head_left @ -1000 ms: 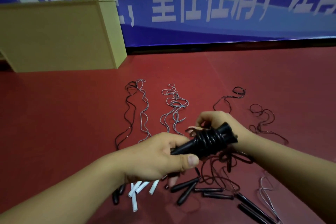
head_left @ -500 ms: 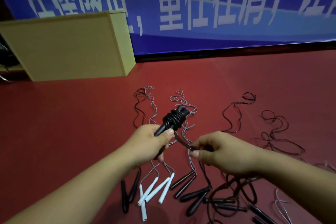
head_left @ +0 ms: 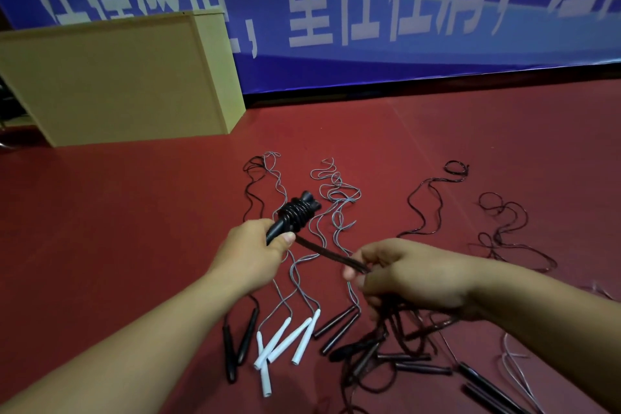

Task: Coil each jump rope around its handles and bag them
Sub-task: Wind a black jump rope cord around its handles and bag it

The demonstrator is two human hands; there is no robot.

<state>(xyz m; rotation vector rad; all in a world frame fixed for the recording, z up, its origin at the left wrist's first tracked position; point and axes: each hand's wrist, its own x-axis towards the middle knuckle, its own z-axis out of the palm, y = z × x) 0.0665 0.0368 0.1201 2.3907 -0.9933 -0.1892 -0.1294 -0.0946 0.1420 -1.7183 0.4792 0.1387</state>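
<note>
My left hand (head_left: 251,247) grips the lower end of a pair of black jump-rope handles (head_left: 295,214) that point up and away, with dark rope wound in several turns around their upper part. A taut stretch of that dark rope (head_left: 331,255) runs down to my right hand (head_left: 408,274), which pinches it between thumb and fingers. More of the same rope trails in loose loops (head_left: 396,323) under my right hand. No bag is in view.
On the red floor (head_left: 117,218) lie several other ropes: white handles (head_left: 285,344) with grey cords (head_left: 336,198), black handles (head_left: 240,343) at left, dark handles (head_left: 416,368) and cords (head_left: 500,228) at right. A yellow-green box (head_left: 117,77) stands far left against a blue banner (head_left: 403,10).
My left hand swung the wound handles from the middle up to the left. My right hand came off the handles, moved down to the right and drew the rope taut.
</note>
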